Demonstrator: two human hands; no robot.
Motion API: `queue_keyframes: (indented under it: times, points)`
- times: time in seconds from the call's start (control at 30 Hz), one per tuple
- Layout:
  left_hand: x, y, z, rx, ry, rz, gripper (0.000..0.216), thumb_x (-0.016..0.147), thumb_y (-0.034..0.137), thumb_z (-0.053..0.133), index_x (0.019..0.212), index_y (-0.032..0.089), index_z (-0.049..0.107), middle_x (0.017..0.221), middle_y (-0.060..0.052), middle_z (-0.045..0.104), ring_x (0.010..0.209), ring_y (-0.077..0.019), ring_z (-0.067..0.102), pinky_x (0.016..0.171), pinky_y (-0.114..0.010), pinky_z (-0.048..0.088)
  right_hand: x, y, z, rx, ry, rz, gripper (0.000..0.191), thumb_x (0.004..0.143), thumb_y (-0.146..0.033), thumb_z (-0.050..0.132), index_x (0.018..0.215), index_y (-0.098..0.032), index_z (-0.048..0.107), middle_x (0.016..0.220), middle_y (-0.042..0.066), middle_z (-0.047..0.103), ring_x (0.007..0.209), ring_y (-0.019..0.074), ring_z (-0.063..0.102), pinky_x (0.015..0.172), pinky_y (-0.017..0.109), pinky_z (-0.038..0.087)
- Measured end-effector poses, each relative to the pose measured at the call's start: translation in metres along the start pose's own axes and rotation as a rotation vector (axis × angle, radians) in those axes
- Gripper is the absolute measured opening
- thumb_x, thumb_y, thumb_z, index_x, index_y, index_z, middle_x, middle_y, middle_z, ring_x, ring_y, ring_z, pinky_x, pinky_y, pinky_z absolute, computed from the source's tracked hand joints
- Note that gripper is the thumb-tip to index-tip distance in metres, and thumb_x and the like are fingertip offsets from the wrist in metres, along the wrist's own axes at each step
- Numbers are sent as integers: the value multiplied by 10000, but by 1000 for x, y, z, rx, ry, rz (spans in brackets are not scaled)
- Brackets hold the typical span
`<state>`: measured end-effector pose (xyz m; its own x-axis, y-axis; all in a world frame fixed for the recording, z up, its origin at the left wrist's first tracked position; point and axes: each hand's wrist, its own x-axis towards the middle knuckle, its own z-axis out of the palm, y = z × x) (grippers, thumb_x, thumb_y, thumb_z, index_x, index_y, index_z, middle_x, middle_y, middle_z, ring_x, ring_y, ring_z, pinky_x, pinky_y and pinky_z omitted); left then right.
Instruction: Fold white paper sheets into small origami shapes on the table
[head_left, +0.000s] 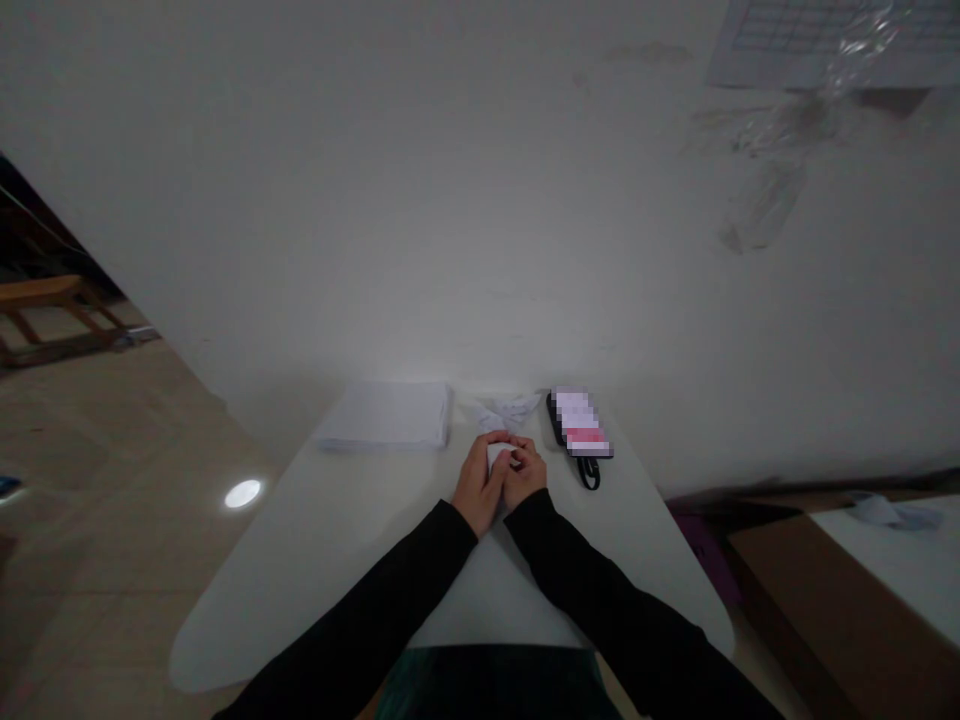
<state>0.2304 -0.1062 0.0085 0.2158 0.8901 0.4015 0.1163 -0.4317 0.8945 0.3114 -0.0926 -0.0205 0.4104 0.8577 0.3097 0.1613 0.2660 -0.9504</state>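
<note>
My left hand [478,482] and my right hand [525,473] are pressed together over the middle of a white table [315,560]. Both are closed on a small piece of white paper [497,455] held between the fingers. Black sleeves cover both arms. Just beyond the hands lies a folded white paper shape [508,410]. A stack of white paper sheets [386,415] rests on the table to the left of it.
A phone [577,425] with a dark cord lies to the right of the hands. A white wall rises right behind the table, with taped plastic at upper right. A brown cardboard box [825,590] stands at the right; tiled floor at left.
</note>
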Motion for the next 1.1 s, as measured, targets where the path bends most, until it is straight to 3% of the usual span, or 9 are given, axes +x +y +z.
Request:
queue_keyframes:
  times: [0.23, 0.47, 0.67, 0.8, 1.1]
  points:
    - [-1, -3, -1, 14, -39, -27, 363, 883, 352, 379, 1185, 155, 419, 1158, -110, 519, 1116, -210, 461, 1000, -389, 301, 2, 9, -5, -94, -12, -54, 124, 611, -186, 547, 627, -155, 666, 798, 53, 552, 732, 159, 540, 562, 230, 443]
    - [1, -9, -1, -155, 28, -74, 377, 895, 382, 344, 1210, 176, 361, 1156, -92, 536, 1093, -174, 499, 996, -362, 316, 6, 19, 1, 46, 31, 50, 126, 573, -273, 656, 602, -152, 679, 816, 75, 602, 797, 197, 583, 754, 322, 467]
    - [-2, -8, -2, -69, -16, -64, 389, 892, 408, 331, 1193, 173, 407, 1158, -87, 541, 1090, -190, 500, 985, -349, 327, 7, 15, -2, 48, 15, 42, 108, 561, -275, 616, 550, -172, 644, 773, 49, 576, 746, 174, 568, 695, 285, 474]
    - [-4, -2, -5, -17, -52, -39, 406, 891, 387, 343, 1232, 167, 365, 1214, -104, 499, 1112, -203, 481, 988, -363, 322, 3, 11, -2, 0, 8, 17, 104, 577, -243, 564, 588, -164, 632, 867, 63, 536, 728, 156, 550, 585, 243, 469]
    - [-6, -2, 1, -145, -143, -80, 402, 882, 400, 365, 1215, 175, 342, 1128, -97, 540, 962, -182, 565, 919, -352, 389, 3, 8, -3, 55, 2, 83, 82, 550, -152, 523, 482, -138, 568, 803, 56, 500, 623, 125, 532, 563, 250, 480]
